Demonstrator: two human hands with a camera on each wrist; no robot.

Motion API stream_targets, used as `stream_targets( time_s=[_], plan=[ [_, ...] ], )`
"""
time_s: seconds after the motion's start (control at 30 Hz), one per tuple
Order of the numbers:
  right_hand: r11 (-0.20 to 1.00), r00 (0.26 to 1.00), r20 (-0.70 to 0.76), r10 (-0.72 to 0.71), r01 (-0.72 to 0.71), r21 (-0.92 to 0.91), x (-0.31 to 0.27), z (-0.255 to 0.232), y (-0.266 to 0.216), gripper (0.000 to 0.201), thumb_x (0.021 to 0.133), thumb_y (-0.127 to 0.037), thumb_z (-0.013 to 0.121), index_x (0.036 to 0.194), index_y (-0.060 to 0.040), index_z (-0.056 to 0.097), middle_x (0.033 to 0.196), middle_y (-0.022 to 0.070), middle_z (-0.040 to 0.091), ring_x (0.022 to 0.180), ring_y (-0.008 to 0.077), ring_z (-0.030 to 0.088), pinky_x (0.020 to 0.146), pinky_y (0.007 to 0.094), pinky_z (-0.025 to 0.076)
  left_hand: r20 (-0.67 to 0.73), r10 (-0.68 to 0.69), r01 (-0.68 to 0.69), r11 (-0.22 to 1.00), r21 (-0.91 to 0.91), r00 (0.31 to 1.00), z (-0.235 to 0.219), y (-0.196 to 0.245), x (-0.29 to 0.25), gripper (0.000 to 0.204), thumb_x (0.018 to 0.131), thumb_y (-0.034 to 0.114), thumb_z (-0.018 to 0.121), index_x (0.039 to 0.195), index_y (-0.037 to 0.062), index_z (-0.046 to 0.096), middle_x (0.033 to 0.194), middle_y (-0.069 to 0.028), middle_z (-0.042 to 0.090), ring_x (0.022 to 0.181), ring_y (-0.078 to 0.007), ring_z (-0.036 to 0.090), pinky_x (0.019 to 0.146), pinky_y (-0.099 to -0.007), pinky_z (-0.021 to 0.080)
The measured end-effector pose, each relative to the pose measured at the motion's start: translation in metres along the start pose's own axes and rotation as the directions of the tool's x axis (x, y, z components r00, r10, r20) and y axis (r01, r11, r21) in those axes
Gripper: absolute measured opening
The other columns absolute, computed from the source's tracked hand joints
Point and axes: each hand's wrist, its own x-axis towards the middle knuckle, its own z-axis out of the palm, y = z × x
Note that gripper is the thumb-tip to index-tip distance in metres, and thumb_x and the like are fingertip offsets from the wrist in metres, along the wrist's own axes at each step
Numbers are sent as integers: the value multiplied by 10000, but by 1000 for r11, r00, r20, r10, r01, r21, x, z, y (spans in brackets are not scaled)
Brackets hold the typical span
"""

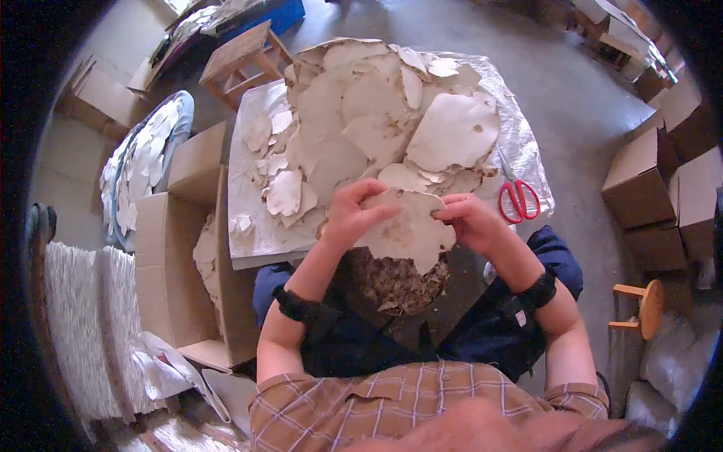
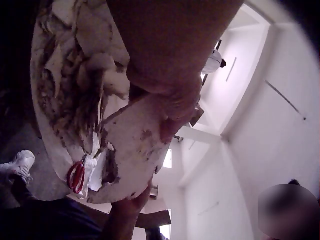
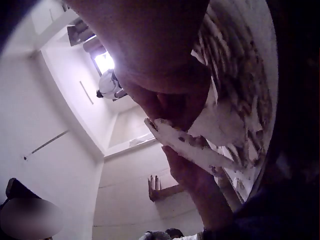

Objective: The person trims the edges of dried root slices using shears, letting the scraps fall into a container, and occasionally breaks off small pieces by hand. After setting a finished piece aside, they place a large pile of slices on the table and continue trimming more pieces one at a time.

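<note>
Both hands hold one thin, cream-coloured sheet (image 1: 410,230) with a ragged edge and brownish marks, over a round container of brown scraps (image 1: 399,282). The left hand (image 1: 358,215) pinches its upper left part, thumb on the face. At its upper right edge the right hand (image 1: 471,218) grips it between thumb and fingers. In the left wrist view the sheet (image 2: 135,145) hangs below the left hand (image 2: 172,105); the right wrist view shows it (image 3: 190,150) nearly edge-on under the right hand (image 3: 175,100).
A heap of similar sheets (image 1: 354,98) covers much of the table (image 1: 252,181). Red-handled scissors (image 1: 520,200) lie at its right side. An open cardboard box (image 1: 166,264) stands at the left, a small wooden stool (image 1: 649,309) at the right, and more boxes (image 1: 636,177) beyond.
</note>
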Motion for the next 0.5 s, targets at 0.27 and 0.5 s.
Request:
stream_targets(
  time_s=[0.27,0.5],
  plan=[
    [998,977,209,34,-43,38,3,7,2,241,757,-85,562,952,55,556,850,78,602,709,126,586,630,252,486,153,-190,236,890,-390,970,-2,-11,-1,204,686,28,654,873,16,573,803,-11,588,717,-66,544,650,-197,441],
    [992,991,62,-117,120,-38,5,24,0,245,775,-100,540,981,32,559,851,59,605,699,119,585,621,243,484,151,-158,217,755,-619,976,-5,-16,2,205,716,12,618,908,23,547,826,-15,584,735,-75,551,659,-213,454]
  ],
)
